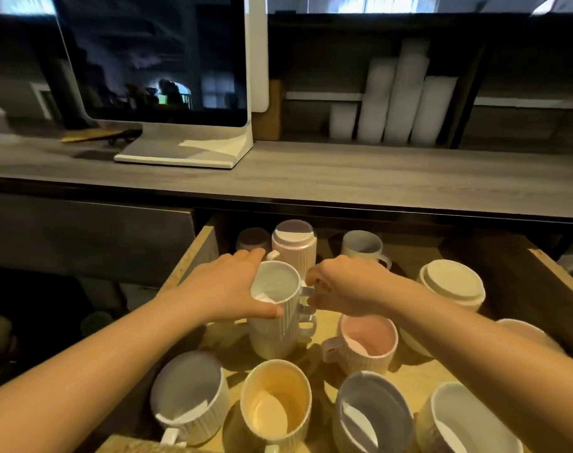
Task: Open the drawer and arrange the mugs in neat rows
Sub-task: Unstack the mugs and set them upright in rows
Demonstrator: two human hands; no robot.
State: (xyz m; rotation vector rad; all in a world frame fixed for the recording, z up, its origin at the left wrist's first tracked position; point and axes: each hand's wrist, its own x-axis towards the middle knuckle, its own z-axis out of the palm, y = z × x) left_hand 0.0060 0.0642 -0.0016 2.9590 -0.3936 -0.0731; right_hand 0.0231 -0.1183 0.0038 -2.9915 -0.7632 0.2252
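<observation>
My left hand (226, 289) grips the white stacked mug (275, 295), right hand (344, 289) pinches its handle; open drawer (193, 253) holds loose mugs.

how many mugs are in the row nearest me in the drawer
4, left to right: a white ribbed mug, a yellow mug, a blue-grey mug, and a pale mug at the right, cut by the frame's edge. More may hide beyond it.

Head view, down over drawer (193, 253)
</observation>
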